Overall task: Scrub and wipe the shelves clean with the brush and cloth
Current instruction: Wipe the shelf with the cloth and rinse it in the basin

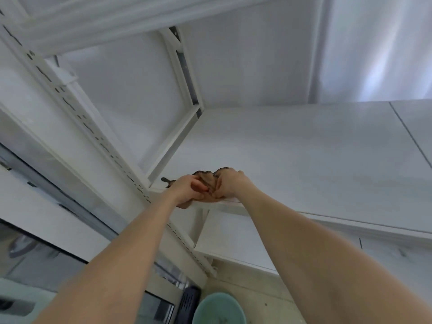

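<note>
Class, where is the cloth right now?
Head view, centre: the cloth is bunched at the front left corner of the shelf, gripped between the left hand and the right hand.

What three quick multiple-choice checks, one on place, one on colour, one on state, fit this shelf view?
1. Where is the cloth?
A. on the floor
B. at the front edge of the shelf
C. draped over an arm

2. What colour is the basin below?
A. red
B. pale green
C. black

3. How is the cloth held?
A. both hands grip it
B. one hand only
C. neither touches it

Answers: B, it lies bunched on the shelf edge; B, its rim shows pale green; A, the left hand and right hand both curl into it.
</note>
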{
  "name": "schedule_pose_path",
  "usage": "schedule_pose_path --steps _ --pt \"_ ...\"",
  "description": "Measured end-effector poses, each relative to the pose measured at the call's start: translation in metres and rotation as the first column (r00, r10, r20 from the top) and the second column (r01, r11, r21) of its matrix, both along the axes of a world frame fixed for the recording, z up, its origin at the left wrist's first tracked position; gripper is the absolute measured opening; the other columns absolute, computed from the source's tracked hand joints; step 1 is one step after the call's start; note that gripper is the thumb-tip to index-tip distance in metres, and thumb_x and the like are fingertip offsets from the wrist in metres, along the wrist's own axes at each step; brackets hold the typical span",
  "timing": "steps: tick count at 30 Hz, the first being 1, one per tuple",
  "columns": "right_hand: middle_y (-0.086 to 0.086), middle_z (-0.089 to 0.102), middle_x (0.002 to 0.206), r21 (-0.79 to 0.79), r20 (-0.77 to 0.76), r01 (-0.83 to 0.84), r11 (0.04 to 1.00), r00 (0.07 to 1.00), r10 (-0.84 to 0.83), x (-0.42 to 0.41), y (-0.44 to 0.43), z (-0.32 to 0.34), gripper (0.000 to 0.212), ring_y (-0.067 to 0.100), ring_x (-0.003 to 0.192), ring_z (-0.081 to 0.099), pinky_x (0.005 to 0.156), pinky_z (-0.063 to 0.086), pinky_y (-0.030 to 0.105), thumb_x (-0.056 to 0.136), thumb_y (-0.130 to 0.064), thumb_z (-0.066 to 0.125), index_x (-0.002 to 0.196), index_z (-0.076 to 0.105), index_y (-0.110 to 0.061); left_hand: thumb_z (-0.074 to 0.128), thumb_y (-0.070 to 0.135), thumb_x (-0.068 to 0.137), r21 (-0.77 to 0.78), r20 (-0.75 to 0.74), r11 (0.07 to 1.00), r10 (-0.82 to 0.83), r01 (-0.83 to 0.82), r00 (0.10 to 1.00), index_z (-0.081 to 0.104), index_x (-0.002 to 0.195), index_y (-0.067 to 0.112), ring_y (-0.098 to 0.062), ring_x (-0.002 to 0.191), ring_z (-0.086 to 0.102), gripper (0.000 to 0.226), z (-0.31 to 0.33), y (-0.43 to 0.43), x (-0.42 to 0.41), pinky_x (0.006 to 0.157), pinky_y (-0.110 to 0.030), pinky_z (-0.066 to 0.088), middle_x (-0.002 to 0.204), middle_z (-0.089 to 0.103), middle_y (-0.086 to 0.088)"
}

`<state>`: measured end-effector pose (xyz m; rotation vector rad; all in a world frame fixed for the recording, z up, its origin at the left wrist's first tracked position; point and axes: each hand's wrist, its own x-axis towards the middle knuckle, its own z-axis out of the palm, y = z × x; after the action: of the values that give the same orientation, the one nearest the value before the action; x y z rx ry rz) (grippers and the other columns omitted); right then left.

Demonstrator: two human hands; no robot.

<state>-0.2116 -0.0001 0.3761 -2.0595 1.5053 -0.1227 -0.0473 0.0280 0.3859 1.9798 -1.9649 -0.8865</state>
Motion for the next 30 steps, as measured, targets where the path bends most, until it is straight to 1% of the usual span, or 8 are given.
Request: schedule_pose_path --steps 5,8,14,20,23,27,28,30 --pt "0.003 0.054 0.119 -0.009 -0.075 -0.003 1.000 0.997 0.002 -0.048 0.021 0.006 0.045 0.028 0.118 0.045 0.092 0.044 0.034 0.080 -0.039 0.067 0.119 0.054 -0.020 0.074 -0.006 0.069 0.027 -0.014 0.999 -0.018 0.018 1.000 0.072 0.102 0.006 -0.021 0.109 0.056 0.035 0.001 0.020 -0.053 0.074 -0.022 0.043 0.124 0.056 0.004" --pt "0.004 0.053 0.119 -0.019 -0.135 0.031 0.999 0.990 -0.033 -0.093 0.029 0.006 0.047 0.029 0.117 0.045 0.085 0.043 0.032 0.079 -0.032 0.067 0.121 0.051 -0.018 0.077 -0.003 0.064 -0.009 0.083 0.997 -0.075 0.076 0.994 0.070 0.092 0.012 -0.023 0.105 0.057 0.032 -0.002 0.023 -0.106 0.081 -0.025 0.046 0.111 0.058 -0.002" --pt "0.004 0.055 0.123 0.035 -0.263 0.108 0.994 0.960 -0.095 -0.206 0.042 0.011 0.063 0.028 0.122 0.043 0.100 0.043 0.037 0.071 -0.035 0.077 0.125 0.048 -0.021 0.079 0.006 0.061 0.035 0.179 0.965 -0.260 0.258 0.949 0.061 0.077 0.025 -0.019 0.097 0.057 0.031 -0.001 0.018 -0.231 0.084 -0.029 0.048 0.099 0.056 0.005" --pt "0.004 0.059 0.117 0.075 -0.352 0.264 0.962 0.909 -0.223 -0.341 0.069 0.019 0.060 0.028 0.115 0.050 0.097 0.047 0.037 0.066 -0.039 0.079 0.116 0.051 -0.021 0.079 0.019 0.066 0.040 0.151 0.905 -0.424 0.423 0.893 0.057 0.079 0.031 -0.002 0.074 0.050 0.028 -0.003 0.029 -0.367 0.058 -0.012 0.033 0.077 0.051 0.020" --pt "0.001 0.064 0.111 0.127 -0.389 0.347 0.929 0.879 -0.275 -0.401 0.085 0.027 0.048 0.026 0.107 0.057 0.094 0.049 0.036 0.067 -0.035 0.080 0.106 0.055 -0.022 0.077 0.017 0.068 0.041 0.100 0.865 -0.501 0.500 0.860 0.060 0.083 0.025 -0.012 0.082 0.053 0.024 -0.005 0.039 -0.432 0.068 -0.021 0.041 0.082 0.054 0.012" --pt "0.007 0.067 0.115 0.204 -0.419 0.449 0.870 0.843 -0.337 -0.442 0.098 0.031 0.045 0.027 0.107 0.062 0.095 0.050 0.037 0.071 -0.023 0.078 0.113 0.065 -0.016 0.075 0.017 0.071 0.000 0.136 0.812 -0.578 0.584 0.804 0.061 0.100 0.010 -0.022 0.096 0.057 0.033 -0.004 0.054 -0.483 0.079 -0.030 0.045 0.105 0.061 -0.006" --pt "0.012 0.063 0.122 0.195 -0.459 0.442 0.875 0.830 -0.317 -0.444 0.098 0.031 0.046 0.029 0.112 0.059 0.091 0.052 0.036 0.076 -0.018 0.074 0.120 0.062 -0.012 0.075 0.018 0.073 -0.006 0.147 0.808 -0.582 0.589 0.800 0.060 0.103 0.010 -0.023 0.099 0.057 0.035 -0.006 0.056 -0.485 0.080 -0.030 0.045 0.108 0.061 -0.007" --pt "0.021 0.047 0.139 0.125 -0.537 0.301 0.945 0.822 -0.190 -0.440 0.094 0.022 0.050 0.026 0.116 0.052 0.063 0.054 0.022 0.090 -0.009 0.059 0.137 0.045 -0.001 0.076 0.020 0.073 -0.022 0.153 0.810 -0.576 0.586 0.803 0.059 0.107 0.011 -0.025 0.101 0.058 0.039 -0.010 0.059 -0.481 0.083 -0.031 0.048 0.109 0.061 -0.008"
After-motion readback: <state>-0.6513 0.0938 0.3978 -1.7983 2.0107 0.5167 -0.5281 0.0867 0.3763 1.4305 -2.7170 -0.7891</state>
